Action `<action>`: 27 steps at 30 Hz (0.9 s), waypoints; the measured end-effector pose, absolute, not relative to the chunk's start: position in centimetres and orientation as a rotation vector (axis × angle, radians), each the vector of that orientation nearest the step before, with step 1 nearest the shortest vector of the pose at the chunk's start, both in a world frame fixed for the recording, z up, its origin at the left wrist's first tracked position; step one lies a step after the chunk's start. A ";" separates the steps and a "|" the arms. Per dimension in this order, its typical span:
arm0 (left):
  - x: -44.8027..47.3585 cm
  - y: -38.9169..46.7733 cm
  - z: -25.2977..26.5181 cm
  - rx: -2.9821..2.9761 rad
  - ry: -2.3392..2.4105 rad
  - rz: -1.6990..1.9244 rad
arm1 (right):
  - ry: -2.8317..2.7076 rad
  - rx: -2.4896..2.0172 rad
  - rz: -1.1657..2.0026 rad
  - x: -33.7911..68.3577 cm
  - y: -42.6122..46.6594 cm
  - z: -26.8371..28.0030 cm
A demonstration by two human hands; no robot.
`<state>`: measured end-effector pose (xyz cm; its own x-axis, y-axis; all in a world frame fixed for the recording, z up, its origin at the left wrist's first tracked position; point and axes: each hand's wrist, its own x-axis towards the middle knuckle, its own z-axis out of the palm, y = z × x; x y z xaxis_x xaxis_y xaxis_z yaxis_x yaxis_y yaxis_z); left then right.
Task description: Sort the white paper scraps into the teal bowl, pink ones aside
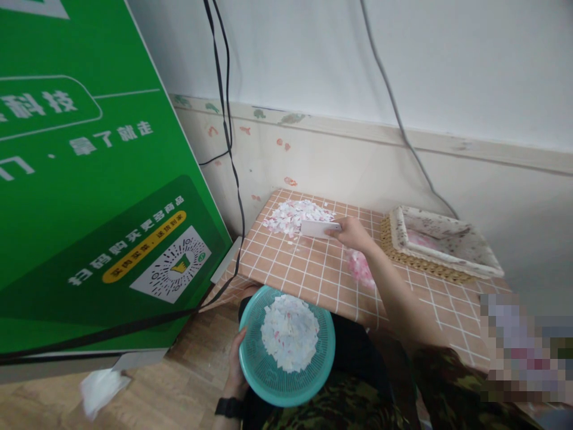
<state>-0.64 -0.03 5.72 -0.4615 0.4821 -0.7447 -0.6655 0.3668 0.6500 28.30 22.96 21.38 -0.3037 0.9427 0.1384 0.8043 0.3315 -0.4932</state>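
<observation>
On my far left a green panel (pixel 102 209) stands beside the table, and a white bag (pixel 102 391) lies on the floor below it. Black cords (pixel 219 74) hang in front of the wall.

My left hand (pixel 237 358) is closed on the rim of a teal basket (pixel 249 376), probably to steady it at my lap, where its mouth faces up close by the table edge. Pale scraps (pixel 290 334) are heaped in its middle.

Above it, on the far left corner of the checked table (pixel 268 263), lies a loose pile of scraps (pixel 298 216). A white card (pixel 317 229) stands at the pile's near side, pinched at its right end by the fingers of my right hand (pixel 353 234); that grip seems to leave most of its long edge free along the cloth.

Just beyond my forearm's left side is a pink patch (pixel 359 269), and farther right a cloth-lined wicker basket (pixel 447 254), likely set back by the wall to keep it clear of my arm. It holds some pink bits (pixel 421 240).

Counting: one panel, one bag, two cords, two baskets, one card, one pile and one patch on the table; the scraps are too many to count.
</observation>
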 end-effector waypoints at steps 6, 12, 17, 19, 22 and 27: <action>-1.7 -0.6 2.2 -0.090 1.166 1.345 | -2.173 -1.571 0.411 28.1 22.5 21.7; -1.9 -0.7 1.6 -0.103 1.110 1.324 | -2.093 -1.663 0.308 27.7 22.3 22.0; -1.8 -0.5 2.1 -0.141 1.142 1.313 | -2.163 -1.600 0.375 27.7 22.0 22.0; -1.8 -0.5 2.0 -0.149 1.165 1.327 | -2.169 -1.600 0.392 27.7 21.8 21.8; -1.8 -0.5 1.8 -0.147 1.189 1.346 | -2.123 -1.646 0.361 27.8 21.6 21.2; -1.9 -0.7 1.6 -0.127 1.174 1.354 | -2.035 -1.714 0.394 28.0 21.1 20.1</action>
